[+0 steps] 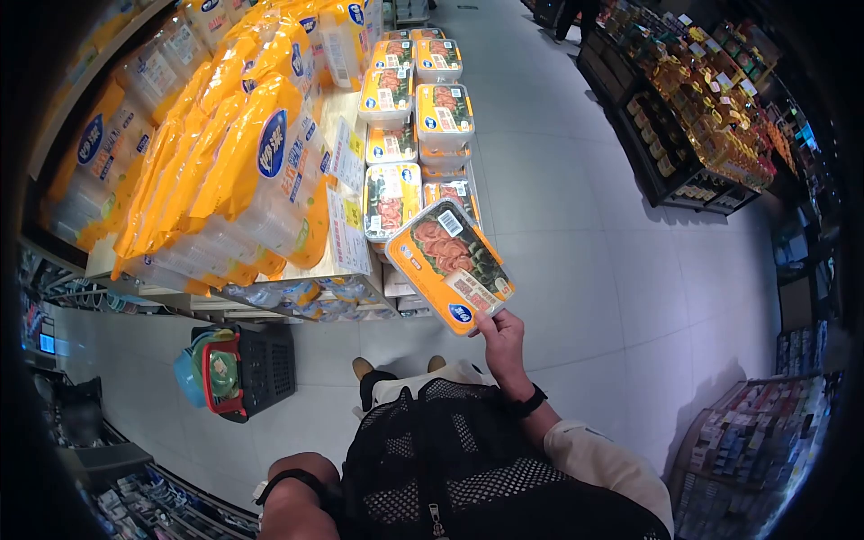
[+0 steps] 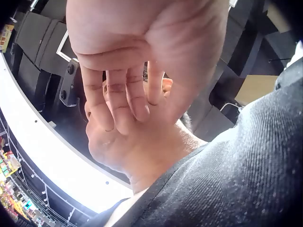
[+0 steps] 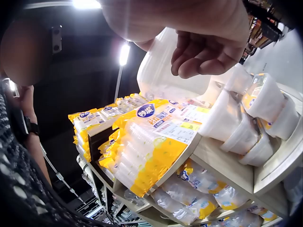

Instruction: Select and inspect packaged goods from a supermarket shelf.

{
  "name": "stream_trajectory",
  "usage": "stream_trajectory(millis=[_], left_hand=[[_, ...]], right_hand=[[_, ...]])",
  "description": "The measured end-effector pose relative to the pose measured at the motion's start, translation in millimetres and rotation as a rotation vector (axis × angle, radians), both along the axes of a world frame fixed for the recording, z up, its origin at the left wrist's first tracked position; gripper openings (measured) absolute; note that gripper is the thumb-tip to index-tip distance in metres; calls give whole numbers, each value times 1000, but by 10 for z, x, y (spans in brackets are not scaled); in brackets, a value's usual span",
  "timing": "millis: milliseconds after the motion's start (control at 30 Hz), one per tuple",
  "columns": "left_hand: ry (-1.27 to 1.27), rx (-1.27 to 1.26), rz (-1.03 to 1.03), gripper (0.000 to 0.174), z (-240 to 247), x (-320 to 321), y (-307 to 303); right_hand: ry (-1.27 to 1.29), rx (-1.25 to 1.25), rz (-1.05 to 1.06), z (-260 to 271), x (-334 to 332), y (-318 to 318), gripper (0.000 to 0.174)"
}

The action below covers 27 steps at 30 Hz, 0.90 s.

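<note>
My right hand [image 1: 504,344] pinches the near corner of a pack of plastic food containers [image 1: 454,261], its thumb on the printed orange top. The pack is tilted above the front of the shelf. In the right wrist view, the pack's translucent side [image 3: 163,71] shows behind the curled fingers of the right hand [image 3: 203,49]. Similar packs [image 1: 392,193] stand stacked just beyond it. My left hand [image 2: 147,42] is raised at the person's chin, its fingers loosely bent and holding nothing. Only the left forearm shows in the head view.
Orange bags of plastic cups [image 1: 261,180] fill the shelf at left, with price cards [image 1: 346,229] along its edge. A black and red shopping basket [image 1: 265,369] holding green and blue items stands on the floor. A display stand [image 1: 675,117] is at far right.
</note>
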<state>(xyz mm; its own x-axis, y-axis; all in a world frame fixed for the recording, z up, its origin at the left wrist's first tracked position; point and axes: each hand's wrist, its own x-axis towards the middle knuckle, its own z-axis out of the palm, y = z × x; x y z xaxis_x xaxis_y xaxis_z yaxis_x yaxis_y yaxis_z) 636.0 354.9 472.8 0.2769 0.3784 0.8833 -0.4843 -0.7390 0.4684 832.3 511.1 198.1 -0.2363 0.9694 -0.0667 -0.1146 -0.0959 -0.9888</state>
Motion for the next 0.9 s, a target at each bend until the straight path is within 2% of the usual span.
stream_trajectory(millis=[200, 233, 267, 333, 400, 433, 500, 567, 633, 733, 800, 867, 900], left_hand=[[258, -55, 15, 20, -74, -340, 360], [130, -78, 333, 26, -285, -212, 365], [42, -166, 538, 33, -499, -211, 476], [203, -519, 1060, 60, -778, -257, 583], [515, -599, 1211, 73, -996, -351, 812], [512, -592, 1211, 73, -1104, -368, 853], [541, -823, 1060, 74, -1301, -383, 900], [589, -814, 1020, 70, -1392, -380, 914], [495, -927, 921, 69, -1434, -372, 899], [364, -965, 802, 66, -1519, -342, 901], [317, -994, 793, 63, -1521, -292, 883], [268, -1018, 778, 59, -1570, -257, 867], [179, -1029, 737, 54, -1638, -257, 864]], right_hand=[[29, 24, 40, 68, 17, -52, 28], [35, 30, 38, 113, 12, -66, 28], [41, 37, 34, 143, 4, -71, 28], [51, 31, 50, 168, 7, -85, 28], [58, 28, 62, 172, 29, -91, 28], [18, 77, 89, 168, 44, -88, 28], [-26, 134, 113, 190, 78, -51, 28], [-114, 301, 148, 256, 127, -33, 27], [-145, 352, 116, 313, 159, 6, 26], [-198, 443, 61, 431, 242, 93, 24], [-221, 483, 34, 459, 260, 136, 24], [-140, 475, -53, 462, 259, 180, 25], [-144, 481, -59, 478, 263, 198, 25]])
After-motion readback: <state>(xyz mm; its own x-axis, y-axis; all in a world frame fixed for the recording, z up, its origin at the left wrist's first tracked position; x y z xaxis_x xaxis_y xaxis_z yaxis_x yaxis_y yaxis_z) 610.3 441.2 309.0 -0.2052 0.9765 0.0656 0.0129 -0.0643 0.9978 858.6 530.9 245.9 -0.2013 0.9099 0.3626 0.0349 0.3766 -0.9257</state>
